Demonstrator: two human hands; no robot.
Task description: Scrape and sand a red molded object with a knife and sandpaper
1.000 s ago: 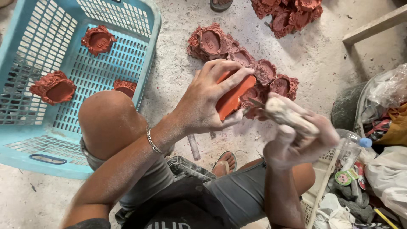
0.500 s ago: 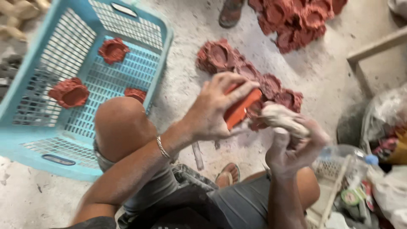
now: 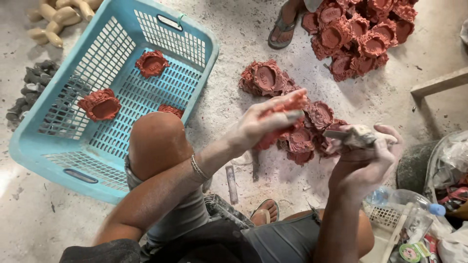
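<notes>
Head view: left hand (image 3: 265, 124), fingers closed around a red clay lamp (image 3: 280, 122) held above the floor pile of clay lamps (image 3: 297, 131). Right hand (image 3: 363, 158), clenched on a pale-handled tool (image 3: 353, 136), just beside it. Blue basket (image 3: 53, 146) at left holds three lamps.

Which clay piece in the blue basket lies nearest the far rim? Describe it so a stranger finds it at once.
Start at the blue basket on the floor by the left hand. Three red clay pieces lie inside; take the far clay piece, alone near the handle rim. The others lie lower down, nearer the bent knee.
</notes>
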